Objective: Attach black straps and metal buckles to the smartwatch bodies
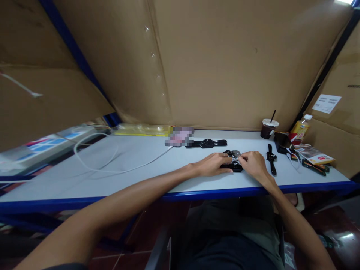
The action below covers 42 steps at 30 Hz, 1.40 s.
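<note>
Near the front edge of the white table (140,183) lies a small black device with shiny metal parts (235,160). My left hand (215,164) rests on its left side, fingers wrapped over it, a ring on one finger. From the right, my right hand (253,164) pinches at the metal part on top, its fingers bent together; what lies between the fingertips is too small to make out. Behind the hands is a long black tool with a round middle (208,143). To the right of my right hand lies another black two-handled tool (271,159).
A lidded cup with a straw (268,129), a bottle (300,129), a black box (282,142) and a plastic packet (315,153) stand at the right. A white cable (132,167) loops across the left. Cardboard (225,67) walls the back.
</note>
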Each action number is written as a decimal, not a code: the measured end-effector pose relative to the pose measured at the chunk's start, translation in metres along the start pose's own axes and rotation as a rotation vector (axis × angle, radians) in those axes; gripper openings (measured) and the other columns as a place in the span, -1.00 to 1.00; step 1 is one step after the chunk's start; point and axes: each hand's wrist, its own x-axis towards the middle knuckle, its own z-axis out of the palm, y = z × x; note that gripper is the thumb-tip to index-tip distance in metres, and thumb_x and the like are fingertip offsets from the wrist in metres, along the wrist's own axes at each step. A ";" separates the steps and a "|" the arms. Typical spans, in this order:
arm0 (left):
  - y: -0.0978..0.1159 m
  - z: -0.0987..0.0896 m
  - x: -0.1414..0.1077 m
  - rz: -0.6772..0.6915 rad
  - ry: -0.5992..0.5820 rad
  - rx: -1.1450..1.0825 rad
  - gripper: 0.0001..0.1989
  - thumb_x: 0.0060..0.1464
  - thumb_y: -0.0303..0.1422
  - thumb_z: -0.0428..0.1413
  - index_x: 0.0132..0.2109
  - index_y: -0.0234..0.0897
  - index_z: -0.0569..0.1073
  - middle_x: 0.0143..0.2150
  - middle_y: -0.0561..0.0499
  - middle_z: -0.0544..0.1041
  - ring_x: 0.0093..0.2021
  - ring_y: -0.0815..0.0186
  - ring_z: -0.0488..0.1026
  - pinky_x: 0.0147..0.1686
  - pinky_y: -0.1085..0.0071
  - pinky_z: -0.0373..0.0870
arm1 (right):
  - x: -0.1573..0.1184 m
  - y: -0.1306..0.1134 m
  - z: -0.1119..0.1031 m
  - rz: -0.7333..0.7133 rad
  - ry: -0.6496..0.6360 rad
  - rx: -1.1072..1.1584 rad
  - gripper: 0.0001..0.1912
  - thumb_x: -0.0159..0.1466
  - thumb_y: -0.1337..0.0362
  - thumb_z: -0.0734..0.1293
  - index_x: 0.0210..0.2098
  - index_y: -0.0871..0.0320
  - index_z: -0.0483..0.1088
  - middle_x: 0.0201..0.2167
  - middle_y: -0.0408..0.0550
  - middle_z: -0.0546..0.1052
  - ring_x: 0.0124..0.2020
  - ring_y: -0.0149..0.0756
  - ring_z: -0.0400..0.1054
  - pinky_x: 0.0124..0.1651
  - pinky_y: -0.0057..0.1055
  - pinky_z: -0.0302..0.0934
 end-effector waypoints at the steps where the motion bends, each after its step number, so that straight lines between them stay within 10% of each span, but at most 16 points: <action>1: 0.000 0.000 0.000 0.000 0.000 0.010 -0.71 0.35 -0.14 0.13 -0.21 -0.30 0.47 -0.26 -0.01 0.44 -0.34 0.32 0.36 -0.34 0.40 0.21 | 0.000 0.000 0.000 -0.005 0.010 0.036 -0.63 0.32 0.24 0.23 -0.50 0.10 0.60 -0.48 0.02 0.64 -0.45 -0.25 0.39 -0.37 -0.34 -0.08; 42: -0.003 0.002 -0.001 0.008 0.018 -0.026 -0.70 0.33 -0.13 0.16 -0.08 -0.31 0.54 -0.20 -0.06 0.52 -0.25 0.27 0.46 -0.27 0.38 0.34 | -0.004 -0.002 -0.003 -0.186 -0.054 0.291 -0.59 0.33 0.17 0.23 -0.50 0.11 0.61 -0.63 -0.13 0.48 -0.56 -0.37 0.13 -0.37 -0.38 -0.05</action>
